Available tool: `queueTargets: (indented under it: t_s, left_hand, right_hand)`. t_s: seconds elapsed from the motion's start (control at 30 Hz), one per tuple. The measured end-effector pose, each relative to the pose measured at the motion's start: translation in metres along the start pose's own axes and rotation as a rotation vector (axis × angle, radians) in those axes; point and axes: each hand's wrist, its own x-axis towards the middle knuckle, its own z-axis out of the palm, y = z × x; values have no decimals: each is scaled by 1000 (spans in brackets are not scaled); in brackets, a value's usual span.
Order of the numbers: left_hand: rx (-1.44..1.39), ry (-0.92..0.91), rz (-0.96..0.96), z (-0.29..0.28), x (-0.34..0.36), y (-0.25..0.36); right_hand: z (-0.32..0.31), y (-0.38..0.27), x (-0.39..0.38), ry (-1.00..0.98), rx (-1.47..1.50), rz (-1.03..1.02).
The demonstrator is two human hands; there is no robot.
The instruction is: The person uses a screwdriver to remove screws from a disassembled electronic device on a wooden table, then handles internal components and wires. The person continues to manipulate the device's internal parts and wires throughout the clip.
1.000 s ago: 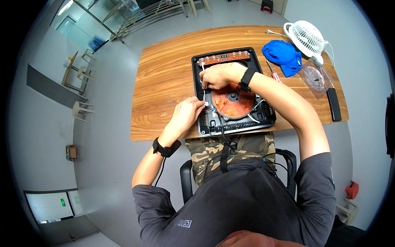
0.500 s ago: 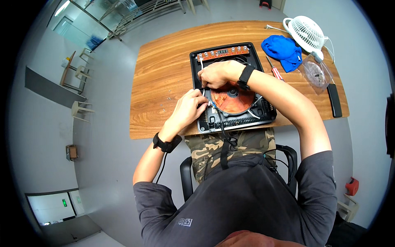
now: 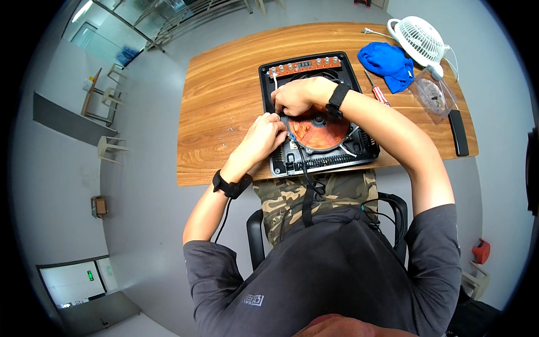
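Observation:
An opened induction cooker (image 3: 269, 101) lies on the wooden table in front of me. Its round copper coil (image 3: 317, 132) is exposed, with an orange control board (image 3: 303, 67) along the far side. From that board a white cable (image 3: 275, 81) runs down to my right hand (image 3: 295, 96), whose bent fingers pinch it at the coil's left edge. Just nearer to me, my left hand (image 3: 262, 137) rests over the housing's left side, its fingers closed. Whatever they hold is hidden. Both hands nearly touch. Another white lead (image 3: 348, 150) sticks out at the coil's near right.
Right of the cooker lie a red-handled screwdriver (image 3: 379, 94), a blue cloth (image 3: 387, 64), a clear plastic bag (image 3: 435, 95) with a round part inside, and a black bar (image 3: 458, 133). A white fan (image 3: 420, 42) occupies the far right corner. Small screws (image 3: 230, 130) are scattered at left.
My left hand has shifted slightly away from me, closer to the right hand. The right hand stays at the coil's left edge, with its fingers still bent. The whole view has moved a little.

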Motion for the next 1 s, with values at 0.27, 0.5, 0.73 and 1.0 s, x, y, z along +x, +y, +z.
queueTargets:
  t_s: [0.27,0.5,0.73,1.0]
  left_hand:
    - [-41,-71,-30,2,10,-11]
    - [-122,-55,-42,6,10,-16]
    - [-141,-43,-96,9,9,-16]
    - [-105,11,-43,10,7,-16]
  right_hand:
    - [-3,-4,-1,-17,-23,26]
    - [-11,-10,-2,-109,6,78]
    - [-6,-3,1,-107,-5,68]
    - [-12,-10,-2,-109,-45,58]
